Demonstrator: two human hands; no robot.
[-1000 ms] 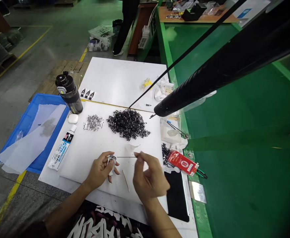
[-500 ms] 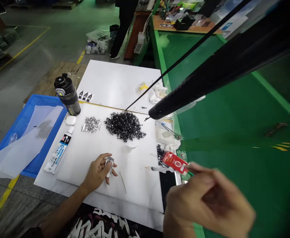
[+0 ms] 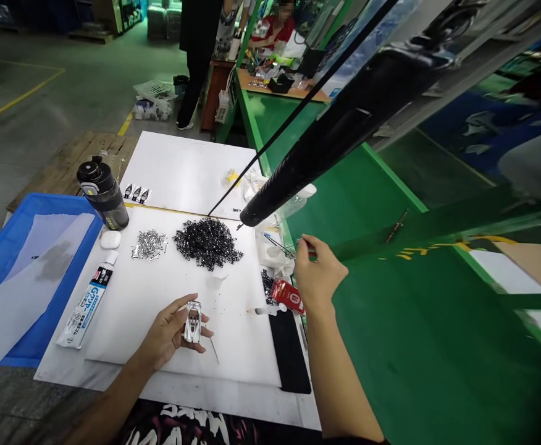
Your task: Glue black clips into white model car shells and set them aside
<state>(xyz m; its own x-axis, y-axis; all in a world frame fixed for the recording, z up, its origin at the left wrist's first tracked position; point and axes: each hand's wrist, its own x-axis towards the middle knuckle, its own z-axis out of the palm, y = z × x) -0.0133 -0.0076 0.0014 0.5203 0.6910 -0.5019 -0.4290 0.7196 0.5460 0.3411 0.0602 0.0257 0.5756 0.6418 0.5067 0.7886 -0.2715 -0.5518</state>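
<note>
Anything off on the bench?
Small black parts lie just past the white board's right edge, by the red packet, apart from the main pile. Looks like a spill, though it could be deliberate.

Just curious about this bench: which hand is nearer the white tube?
Left. The left hand, to the right of the white tube, isn't touching it; the right hand is far off, past the white board.

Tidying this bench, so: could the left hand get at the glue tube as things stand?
Probably yes. The left hand holds a model car, so it would likely need to put that down first, but the glue tube lies just to its left, with nothing visible in between.
</note>
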